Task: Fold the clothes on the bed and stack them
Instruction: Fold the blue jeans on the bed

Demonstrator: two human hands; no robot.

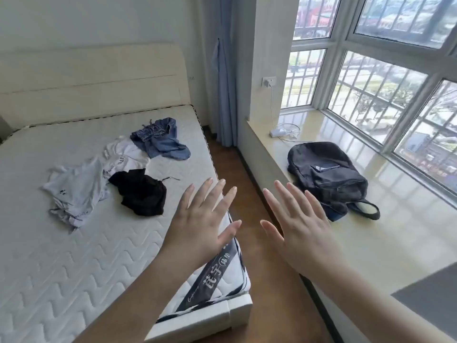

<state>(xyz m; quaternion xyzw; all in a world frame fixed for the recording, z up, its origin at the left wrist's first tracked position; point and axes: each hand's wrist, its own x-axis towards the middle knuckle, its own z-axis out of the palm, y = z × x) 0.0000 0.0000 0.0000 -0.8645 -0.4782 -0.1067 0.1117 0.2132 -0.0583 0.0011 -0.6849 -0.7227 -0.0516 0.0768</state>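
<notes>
Left hand [200, 219]: held up, back toward the camera, fingers straight and spread wide, holding nothing. It sits in view over the right edge of the bed, near the foot corner, not touching any garment.

Right hand [299, 224]: likewise raised, fingers straight and splayed wide, empty. It sits over the strip of brown wooden floor [249, 194] between the bed and the window ledge. The two thumbs point toward each other, apart.

White quilted mattress [74, 256] with zigzag stitching, bare, on a cream bed frame; cream padded headboard [99, 78] at the far edge. A dark printed label band [212, 271] runs down the mattress side at the near right corner.

Clothes, all unfolded, in a loose group toward the right half of the mattress:
- crumpled black garment [141, 194], nearest the left hand, near the right edge;
- rumpled pale grey-white shirt [74, 191], just left of the black one, touching it;
- white T-shirt with dark lettering [126, 157], behind both, partly under the black one;
- blue denim garment [160, 139], farthest, toward the headboard end, overlapping the white T-shirt's edge.

Glossy cream window ledge [371, 231] on the right: black fabric backpack [329, 179] lying flat, white charger with cable [277, 132] at the ledge's far end. Pale blue curtain [225, 95] hangs in the corner beyond the bed.
</notes>
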